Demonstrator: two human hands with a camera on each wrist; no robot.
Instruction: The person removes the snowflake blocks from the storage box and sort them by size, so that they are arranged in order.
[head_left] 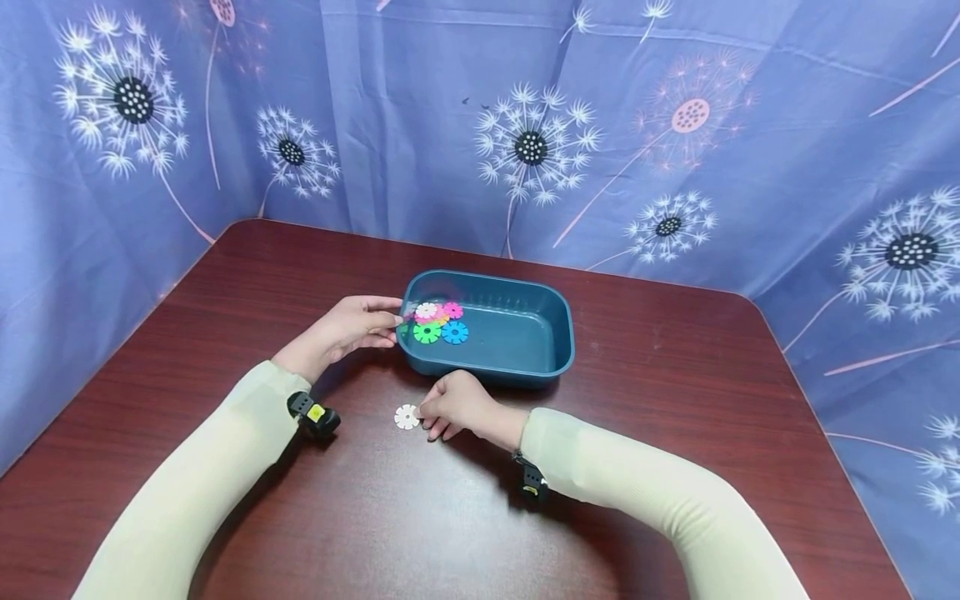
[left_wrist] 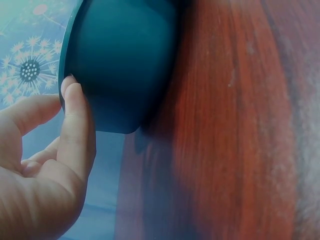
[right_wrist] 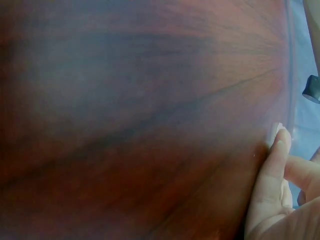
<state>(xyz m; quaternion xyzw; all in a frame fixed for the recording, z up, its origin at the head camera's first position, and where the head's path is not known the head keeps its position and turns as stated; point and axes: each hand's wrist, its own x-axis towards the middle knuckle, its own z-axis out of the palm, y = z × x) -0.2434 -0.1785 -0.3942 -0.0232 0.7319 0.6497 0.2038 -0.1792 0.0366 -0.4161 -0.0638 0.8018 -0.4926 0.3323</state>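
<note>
Pale sleeves cover my arms, on the near side of the blue-green tub. Behind the tub hangs a big blue cloth with puffy dandelions on it. Under the tub is a shiny red-brown table. My left hand is at one end of the tub and pinches its rim. My right hand is just in front of the tub, with thumb and finger pinching a white disc. Black wrist straps sit at the ends of my sleeves, nearer to me than the tub. That white disc is outside the tub, near its front wall, and I can't tell if it touches the table. My fingers hide a bit of it. The tub's front wall stands between it and the other discs. Those lie bunched inside the tub, near my left hand: a green disc, a blue disc, some pink ones and another white one.
</note>
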